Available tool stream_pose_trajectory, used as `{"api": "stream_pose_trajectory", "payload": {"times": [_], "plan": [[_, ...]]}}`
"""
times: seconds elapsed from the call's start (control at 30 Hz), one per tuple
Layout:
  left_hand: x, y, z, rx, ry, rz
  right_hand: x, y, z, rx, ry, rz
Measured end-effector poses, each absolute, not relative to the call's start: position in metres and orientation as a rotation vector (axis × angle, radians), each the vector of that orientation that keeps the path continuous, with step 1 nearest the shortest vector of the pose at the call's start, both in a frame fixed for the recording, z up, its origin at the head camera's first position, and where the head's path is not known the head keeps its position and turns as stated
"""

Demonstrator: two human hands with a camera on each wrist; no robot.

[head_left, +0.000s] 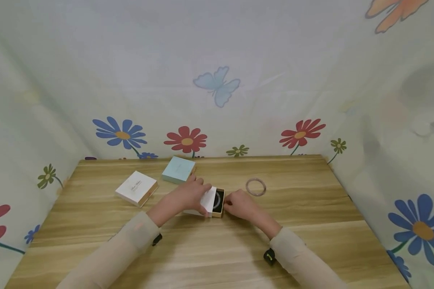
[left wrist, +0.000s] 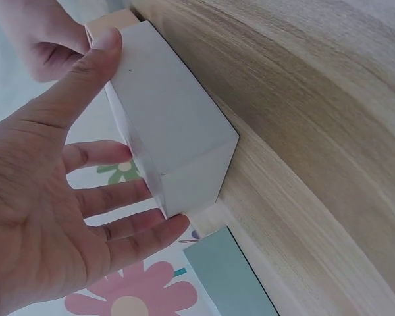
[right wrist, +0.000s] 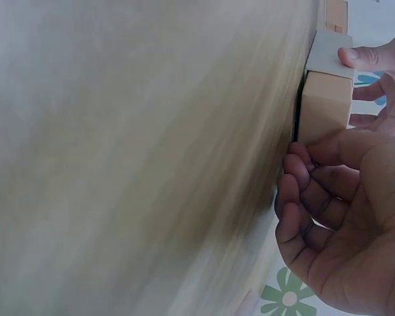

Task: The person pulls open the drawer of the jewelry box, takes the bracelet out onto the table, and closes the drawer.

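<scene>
A white box sleeve (head_left: 208, 199) lies at mid-table, its tan drawer (head_left: 218, 214) slid partly out to the right. Inside the drawer, a pale bracelet (head_left: 218, 200) shows against a black lining. My left hand (head_left: 193, 194) holds the sleeve, with the thumb along one side and the fingers on the other, as the left wrist view shows. My right hand (head_left: 241, 204) has its fingers curled at the drawer's outer end. In the right wrist view its thumb and fingertips pinch at the drawer's lower edge; the exact part pinched is hidden.
Left of the hands sit a closed white box (head_left: 136, 188) with small lettering and a light blue box (head_left: 179, 169) near the back edge. A loose pinkish bracelet (head_left: 255, 187) lies right of the right hand. Flowered cloth (head_left: 217, 120) rises behind the wooden table (head_left: 293, 241).
</scene>
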State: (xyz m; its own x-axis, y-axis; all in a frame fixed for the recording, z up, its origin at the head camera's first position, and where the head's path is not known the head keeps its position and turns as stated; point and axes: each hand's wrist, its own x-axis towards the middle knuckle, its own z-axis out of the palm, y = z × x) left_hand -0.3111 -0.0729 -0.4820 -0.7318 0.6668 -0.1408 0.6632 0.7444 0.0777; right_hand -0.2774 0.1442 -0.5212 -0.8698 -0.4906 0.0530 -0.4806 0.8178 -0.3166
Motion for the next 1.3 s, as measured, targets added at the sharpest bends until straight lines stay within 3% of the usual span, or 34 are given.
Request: {"api": "stream_pose_trajectory", "payload": {"times": [1.3], "plan": [[-0.308, -0.071, -0.475, 1.047, 2.767, 0.038, -0.278, 0.17, -0.505, -0.643, 2.818, -0.41]]}}
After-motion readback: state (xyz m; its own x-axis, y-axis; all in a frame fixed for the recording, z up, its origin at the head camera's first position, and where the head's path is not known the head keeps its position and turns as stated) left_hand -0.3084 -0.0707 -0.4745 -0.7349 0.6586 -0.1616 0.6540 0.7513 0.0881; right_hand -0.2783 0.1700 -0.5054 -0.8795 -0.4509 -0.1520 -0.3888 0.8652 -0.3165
